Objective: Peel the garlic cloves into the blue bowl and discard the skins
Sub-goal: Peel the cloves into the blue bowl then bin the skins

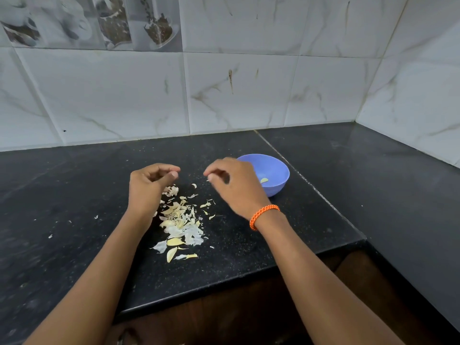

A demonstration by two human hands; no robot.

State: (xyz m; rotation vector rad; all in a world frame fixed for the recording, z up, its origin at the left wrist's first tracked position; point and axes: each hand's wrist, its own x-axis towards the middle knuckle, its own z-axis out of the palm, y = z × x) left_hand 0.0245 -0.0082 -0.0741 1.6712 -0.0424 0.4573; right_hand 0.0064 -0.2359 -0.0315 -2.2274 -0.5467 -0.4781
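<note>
**Dark counter in a tiled corner**

A black speckled stone counter (249, 257) fills the lower half of the view, with a seam (298, 175) running across it on the diagonal. Behind the counter rises a wall of white marble-look tiles (239, 95), streaked with brown marks; it meets a second tiled wall (418, 95) at the counter's far right corner. Above the counter's left end, printed tiles (112, 21) show cups and jars. Under the counter's near edge is dark brown wood (224, 314).

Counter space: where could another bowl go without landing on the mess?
Bare counter lies right of the blue bowl, and far left by the wall. The middle is crowded with garlic skins under the left hand and right hand.
</note>
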